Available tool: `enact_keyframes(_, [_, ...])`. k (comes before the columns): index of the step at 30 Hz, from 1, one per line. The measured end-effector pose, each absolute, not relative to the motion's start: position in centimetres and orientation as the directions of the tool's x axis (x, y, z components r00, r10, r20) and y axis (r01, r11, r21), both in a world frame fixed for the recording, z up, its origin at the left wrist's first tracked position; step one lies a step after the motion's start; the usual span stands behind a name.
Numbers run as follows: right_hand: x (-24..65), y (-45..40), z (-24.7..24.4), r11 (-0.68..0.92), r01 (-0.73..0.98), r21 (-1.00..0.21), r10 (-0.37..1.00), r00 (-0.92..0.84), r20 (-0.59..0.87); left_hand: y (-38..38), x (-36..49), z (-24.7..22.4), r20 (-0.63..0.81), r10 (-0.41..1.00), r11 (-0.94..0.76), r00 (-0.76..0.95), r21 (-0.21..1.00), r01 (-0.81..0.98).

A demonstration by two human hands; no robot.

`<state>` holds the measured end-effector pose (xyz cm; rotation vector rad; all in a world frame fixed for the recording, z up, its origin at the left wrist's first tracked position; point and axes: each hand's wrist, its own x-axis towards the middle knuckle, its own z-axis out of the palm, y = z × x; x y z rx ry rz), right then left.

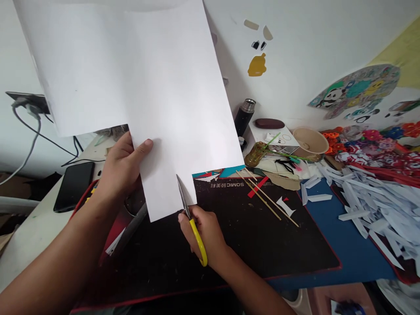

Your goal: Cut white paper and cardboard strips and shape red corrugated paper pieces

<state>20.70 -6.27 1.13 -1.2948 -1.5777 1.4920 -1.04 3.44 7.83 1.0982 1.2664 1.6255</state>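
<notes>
A large white sheet of paper (170, 87) is held up in front of me, with a stepped lower edge and a narrower part hanging down. My left hand (123, 159) pinches it at the side of that lower part, thumb on the near face and fingers behind. Yellow-handled scissors (197, 240) are in my right hand (206, 232), below the sheet. Their metal blades point up and lie against the paper's lower strip, at its bottom edge. Whether the blades are fully closed is hard to make out.
A black desk mat (236, 245) lies under my hands, with thin wooden sticks (262, 194) and paper scraps on it. Folded white paper strips (377, 210) pile up at the right. Behind stand a black thermos (244, 118) and a beige bowl (310, 142). A phone (74, 186) lies at left.
</notes>
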Motion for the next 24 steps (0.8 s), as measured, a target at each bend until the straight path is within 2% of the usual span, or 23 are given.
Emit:
enact_keyframes(10, [21.5, -6.3, 0.9, -0.087, 0.104, -0.991, 0.887, -0.444, -0.125, 3.0, -0.5, 8.0, 0.164, 0.908, -0.202, -0.385, 0.978, -0.06])
enact_keyframes(18, [21.5, -6.4, 1.3, -0.215, 0.022, -0.976, 0.837, -0.51, -0.196, 3.0, -1.0, 7.9, 0.176, 0.909, -0.199, -0.377, 0.98, -0.023])
enact_keyframes(24, [21.9, -6.2, 1.0, -0.15, 0.047, -0.988, 0.844, -0.515, -0.153, 2.7, -0.8, 8.3, 0.185, 0.912, -0.209, -0.366, 0.978, -0.025])
